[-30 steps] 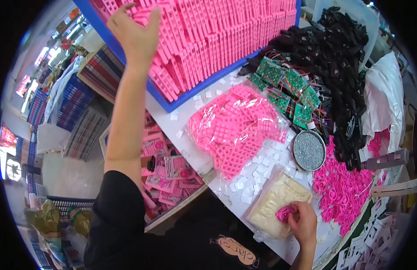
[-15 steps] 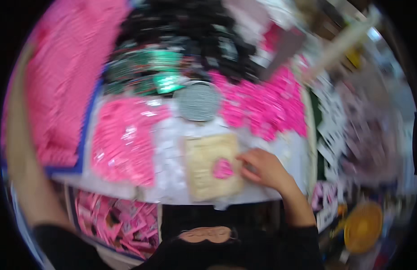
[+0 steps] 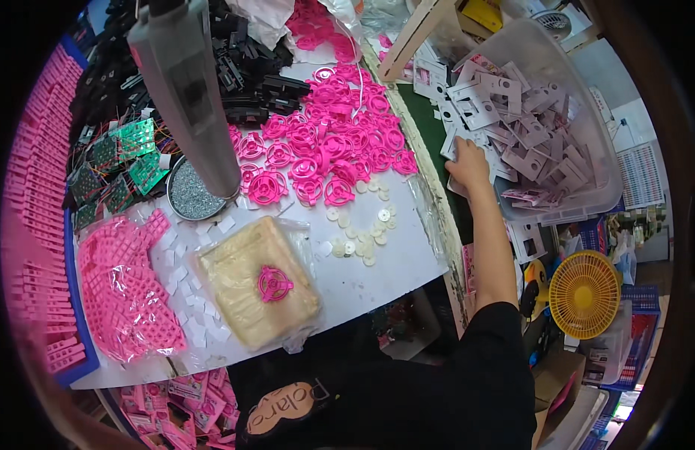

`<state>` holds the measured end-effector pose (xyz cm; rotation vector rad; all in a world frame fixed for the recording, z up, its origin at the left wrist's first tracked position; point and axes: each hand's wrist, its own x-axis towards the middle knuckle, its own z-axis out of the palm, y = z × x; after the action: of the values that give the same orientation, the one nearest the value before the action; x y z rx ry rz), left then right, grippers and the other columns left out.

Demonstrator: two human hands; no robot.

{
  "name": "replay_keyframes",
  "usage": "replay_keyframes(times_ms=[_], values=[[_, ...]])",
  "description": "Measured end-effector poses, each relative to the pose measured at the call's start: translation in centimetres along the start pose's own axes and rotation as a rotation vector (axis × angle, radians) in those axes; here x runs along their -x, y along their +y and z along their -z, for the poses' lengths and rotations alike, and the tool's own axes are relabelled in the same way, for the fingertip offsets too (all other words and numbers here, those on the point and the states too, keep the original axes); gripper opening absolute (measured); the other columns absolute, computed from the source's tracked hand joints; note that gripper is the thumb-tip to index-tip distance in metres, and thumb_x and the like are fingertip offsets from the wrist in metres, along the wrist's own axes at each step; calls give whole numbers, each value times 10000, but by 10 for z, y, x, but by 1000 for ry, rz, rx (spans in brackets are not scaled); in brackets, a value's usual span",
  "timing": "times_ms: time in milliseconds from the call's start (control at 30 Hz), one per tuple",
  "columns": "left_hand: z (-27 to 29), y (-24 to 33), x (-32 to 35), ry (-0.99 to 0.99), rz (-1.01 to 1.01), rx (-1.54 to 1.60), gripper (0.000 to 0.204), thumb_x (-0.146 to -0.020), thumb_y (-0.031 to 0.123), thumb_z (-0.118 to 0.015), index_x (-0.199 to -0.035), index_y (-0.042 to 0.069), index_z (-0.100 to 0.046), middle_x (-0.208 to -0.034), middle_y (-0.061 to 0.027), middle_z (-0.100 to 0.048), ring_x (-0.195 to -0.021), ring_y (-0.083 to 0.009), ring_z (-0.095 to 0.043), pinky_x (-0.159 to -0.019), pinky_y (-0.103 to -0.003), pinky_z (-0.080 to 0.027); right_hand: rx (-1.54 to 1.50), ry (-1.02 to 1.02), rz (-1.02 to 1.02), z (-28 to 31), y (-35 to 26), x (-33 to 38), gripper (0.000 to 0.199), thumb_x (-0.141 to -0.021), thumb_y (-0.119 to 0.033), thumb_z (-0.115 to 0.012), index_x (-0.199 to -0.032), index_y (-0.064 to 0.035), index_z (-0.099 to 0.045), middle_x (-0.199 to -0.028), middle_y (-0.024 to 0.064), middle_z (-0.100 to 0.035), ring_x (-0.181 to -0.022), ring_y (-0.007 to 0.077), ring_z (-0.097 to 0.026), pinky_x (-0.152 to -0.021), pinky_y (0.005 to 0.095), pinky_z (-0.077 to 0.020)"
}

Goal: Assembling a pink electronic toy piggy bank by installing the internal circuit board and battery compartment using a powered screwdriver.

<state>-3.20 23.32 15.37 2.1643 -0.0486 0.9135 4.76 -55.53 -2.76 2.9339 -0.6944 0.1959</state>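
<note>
White, flat, card-like pieces (image 3: pixel 469 105) with cut-outs lie under the fingers (image 3: pixel 462 148) of the right hand (image 3: pixel 471 166), which reaches out past the worn wooden strip (image 3: pixel 436 187). The tips are partly lost against the pieces, so I cannot tell whether they pinch one or only rest there. The left hand does not show.

The pieces overlap, so a good pick would probably start with one fingertip slipped beneath a free edge, thumb above, lifting one piece by its rim; a broader grab could bring up two or drag the neighbours along.

Just right of the hand, a clear plastic bin (image 3: pixel 596 193) is heaped with similar pieces at mixed angles. On the other side of the strip, the white tabletop (image 3: pixel 385 274) carries a pile of pink wheel-shaped parts (image 3: pixel 336 142), with small off-white discs (image 3: pixel 366 240) scattered just below it. Farther left, a single pink wheel (image 3: pixel 275 283) lies on a cream block (image 3: pixel 233 274) in clear wrapping, and beyond that sits a bag of pink grid parts (image 3: pixel 126 289).
</note>
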Motion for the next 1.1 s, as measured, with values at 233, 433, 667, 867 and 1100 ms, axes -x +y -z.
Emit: replay_keyframes(times_ms=[233,433,667,867,1100], values=[[-79,2,119,-457,876,983,403,-1039,197,-527,-1393,7,-502,-1181,-95,-640,-655,-73,-458,-574,-216,-375,-422,392,76,114,-17,13,297,-852,-124,-575,-1138,-80,-643,-853,159,-711,-696,349,-669,-660,409,-524],[-131,56,142,-653,1239,1258,525,-1076,423,-446,-1418,28,-493,-1206,-89,-640,-746,-144,-514,-658,-287,-413,-671,-155,1309,240,-162,124,129,-706,-138,-624,-815,-97,-679,-878,43,-657,-937,276,-643,-1090,593,-386],[-153,78,153,-717,1347,1373,808,-1039,663,-256,-1561,47,-284,-1482,-138,-489,-1338,-250,-508,-975,-362,-491,-531,107,1655,206,-310,222,260,-747,-228,-692,-980,-112,-712,-1181,75,-619,-1195,303,-543,-1082,648,-386],[-135,47,177,-498,1307,1236,611,-1082,457,-403,-1525,41,-340,-1485,-156,-487,-1377,-289,-484,-1120,-481,-444,-1122,-139,982,170,-301,199,596,-818,-161,-762,-1359,-21,-555,-1284,124,-596,-1182,255,-565,-1005,446,-448],[-165,47,162,-346,671,726,582,-1038,147,-494,-1548,-24,-272,-1416,-149,-483,-1286,-215,-485,-1095,-376,-374,-1971,-1127,268,98,-308,243,580,-950,-140,-694,-1439,33,-435,-1164,92,-634,-992,129,-619,-838,296,-517]])
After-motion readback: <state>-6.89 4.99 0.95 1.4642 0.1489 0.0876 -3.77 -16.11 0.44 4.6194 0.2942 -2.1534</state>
